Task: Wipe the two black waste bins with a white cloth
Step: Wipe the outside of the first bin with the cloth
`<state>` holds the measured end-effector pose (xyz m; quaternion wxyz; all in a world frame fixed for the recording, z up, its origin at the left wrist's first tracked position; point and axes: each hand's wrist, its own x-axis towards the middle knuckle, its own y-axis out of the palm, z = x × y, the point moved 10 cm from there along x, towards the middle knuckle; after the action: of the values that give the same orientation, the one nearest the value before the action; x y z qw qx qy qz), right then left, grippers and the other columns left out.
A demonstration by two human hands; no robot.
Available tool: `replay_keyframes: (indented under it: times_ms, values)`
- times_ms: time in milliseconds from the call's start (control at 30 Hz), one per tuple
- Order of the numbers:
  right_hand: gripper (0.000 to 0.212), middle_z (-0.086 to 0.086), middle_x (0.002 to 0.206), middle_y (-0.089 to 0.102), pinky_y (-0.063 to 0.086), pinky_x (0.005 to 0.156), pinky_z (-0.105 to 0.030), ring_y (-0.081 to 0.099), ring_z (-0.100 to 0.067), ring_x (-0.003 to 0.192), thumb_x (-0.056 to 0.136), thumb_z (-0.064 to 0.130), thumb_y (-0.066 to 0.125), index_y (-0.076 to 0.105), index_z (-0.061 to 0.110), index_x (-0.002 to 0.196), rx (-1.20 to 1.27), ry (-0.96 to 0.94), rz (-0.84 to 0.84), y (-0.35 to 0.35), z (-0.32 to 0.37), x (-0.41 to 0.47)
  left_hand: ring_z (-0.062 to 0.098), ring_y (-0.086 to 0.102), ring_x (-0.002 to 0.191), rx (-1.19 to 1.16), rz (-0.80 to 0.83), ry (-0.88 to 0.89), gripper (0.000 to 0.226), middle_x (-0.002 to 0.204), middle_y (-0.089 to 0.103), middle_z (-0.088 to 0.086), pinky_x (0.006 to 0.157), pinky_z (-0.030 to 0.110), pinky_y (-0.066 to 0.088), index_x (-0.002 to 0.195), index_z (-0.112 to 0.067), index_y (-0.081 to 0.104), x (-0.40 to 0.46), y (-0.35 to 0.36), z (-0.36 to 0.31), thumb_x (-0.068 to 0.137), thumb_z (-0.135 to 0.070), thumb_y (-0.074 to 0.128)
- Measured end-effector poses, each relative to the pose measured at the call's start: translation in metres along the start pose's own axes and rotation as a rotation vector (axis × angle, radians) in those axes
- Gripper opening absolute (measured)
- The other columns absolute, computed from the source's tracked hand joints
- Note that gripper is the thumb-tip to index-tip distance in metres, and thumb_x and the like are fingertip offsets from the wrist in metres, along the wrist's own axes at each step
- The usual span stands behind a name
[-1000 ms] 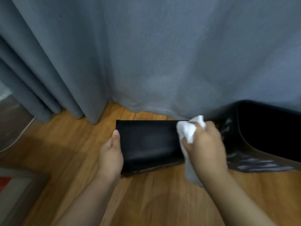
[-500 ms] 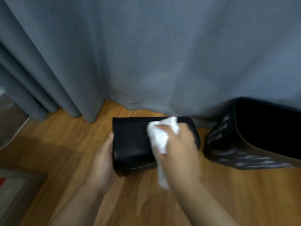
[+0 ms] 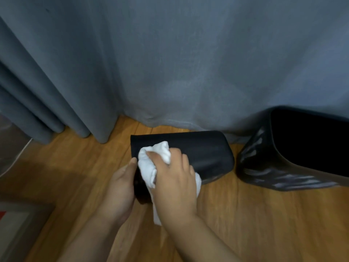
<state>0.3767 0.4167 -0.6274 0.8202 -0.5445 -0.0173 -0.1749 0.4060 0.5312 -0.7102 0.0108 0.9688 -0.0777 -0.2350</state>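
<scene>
The smaller black waste bin (image 3: 198, 154), smooth-sided with rounded corners, lies tipped on its side on the wooden plank floor (image 3: 264, 214), its long side facing up and its far edge close to the hem of the grey-blue curtain (image 3: 170, 63) that hangs behind it. The right hand (image 3: 175, 184) bears down on the left part of this upturned side, fingers curled round a crumpled white cloth (image 3: 151, 163); the cloth bulges out past the knuckles toward the curtain, lies against the bin's surface, and a loose tail of it hangs out below the palm toward the floor. The left hand (image 3: 120, 188) braces the bin's left end, its palm against the end face and its thumb lying straight up along the edge, the tip just beside the cloth; the other fingers are hidden behind the bin and the right hand, so how they lie cannot be told. To the right, apart from the first bin by a narrow strip of floor, the larger black waste bin (image 3: 264, 163) with a ribbed, glossy outer wall stands tilted, its dark open mouth turned up and to the right, its back against the curtain. At the lower left corner a pale mat with a red patch (image 3: 13, 222) lies on the floor.
</scene>
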Motion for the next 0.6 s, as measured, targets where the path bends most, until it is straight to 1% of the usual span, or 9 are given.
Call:
replay_keyframes:
  times_ms: [67,100,233,300,367,433,500,567,600]
  values:
    - [0.054,-0.003,0.096,0.056,0.047,0.062,-0.034,0.054,-0.023,0.081,0.06,0.018,0.081,0.063,0.03,0.109,-0.006,-0.018,-0.022,-0.003,-0.019,0.0,0.025,0.073,0.097,-0.026,0.025,-0.017,0.046,0.1,0.076,0.012,0.094,0.045,0.052,0.111,-0.007,0.069,0.006,0.0,0.004,0.105,-0.036,0.034]
    - [0.052,-0.005,0.099,0.055,0.048,0.066,-0.036,0.053,-0.026,0.085,0.062,0.014,0.078,0.062,0.029,0.11,-0.011,-0.005,-0.009,-0.005,-0.033,0.003,0.028,0.071,0.103,-0.035,0.037,-0.019,0.046,0.107,0.075,0.013,0.098,0.047,0.05,0.117,-0.01,0.067,0.008,-0.001,0.006,0.105,-0.039,0.033]
    - [0.027,-0.002,0.1,0.045,0.049,0.07,-0.036,0.049,-0.027,0.089,0.082,0.027,0.05,0.048,0.032,0.108,-0.21,0.239,0.025,-0.026,-0.113,0.03,0.022,0.069,0.109,0.009,0.035,-0.016,0.045,0.115,0.074,0.005,0.103,0.047,0.047,0.124,-0.018,0.063,0.006,-0.001,0.005,0.103,-0.043,0.033]
    - [0.026,-0.004,0.101,0.045,0.05,0.073,-0.039,0.05,-0.029,0.094,0.083,0.025,0.043,0.047,0.03,0.108,-0.206,0.349,0.037,-0.038,-0.144,0.037,0.021,0.068,0.111,0.013,0.028,-0.014,0.046,0.117,0.073,0.004,0.105,0.048,0.046,0.126,-0.017,0.062,0.004,0.0,0.002,0.102,-0.045,0.034]
    - [0.028,-0.007,0.107,0.047,0.049,0.079,-0.043,0.049,-0.031,0.1,0.084,0.022,0.043,0.051,0.027,0.11,-0.181,0.388,0.051,-0.042,-0.156,0.039,0.02,0.067,0.114,0.006,0.01,-0.016,0.049,0.119,0.072,0.003,0.106,0.047,0.045,0.127,-0.017,0.063,0.001,-0.002,0.0,0.101,-0.048,0.036]
    - [0.022,-0.008,0.106,0.049,0.048,0.081,-0.044,0.049,-0.031,0.1,0.087,0.023,0.042,0.05,0.024,0.108,-0.118,0.42,0.045,-0.044,-0.156,0.038,0.014,0.067,0.114,0.028,0.014,-0.015,0.054,0.119,0.072,-0.002,0.104,0.042,0.046,0.124,-0.021,0.065,-0.004,-0.003,0.003,0.097,-0.056,0.034]
    - [0.015,-0.006,0.102,0.047,0.048,0.08,-0.044,0.048,-0.03,0.097,0.087,0.024,0.041,0.048,0.026,0.1,-0.074,0.441,0.039,-0.045,-0.155,0.036,0.001,0.064,0.113,0.095,0.071,0.004,0.058,0.117,0.072,-0.016,0.101,0.031,0.046,0.121,-0.031,0.065,-0.014,0.002,0.008,0.093,-0.067,0.029]
    - [0.017,-0.007,0.102,0.047,0.048,0.079,-0.043,0.049,-0.03,0.097,0.086,0.023,0.045,0.05,0.025,0.102,-0.069,0.412,0.039,-0.044,-0.155,0.037,-0.01,0.063,0.105,0.121,0.067,0.03,0.046,0.106,0.071,-0.029,0.093,0.018,0.045,0.11,-0.036,0.064,-0.021,0.006,0.012,0.09,-0.063,0.032]
    - [0.022,-0.009,0.105,0.048,0.048,0.079,-0.042,0.049,-0.032,0.098,0.086,0.022,0.047,0.052,0.024,0.107,-0.072,0.392,0.038,-0.046,-0.155,0.037,-0.011,0.064,0.101,0.127,0.031,0.055,0.041,0.1,0.072,-0.029,0.087,0.013,0.046,0.105,-0.035,0.065,-0.022,0.005,0.011,0.089,-0.058,0.034]
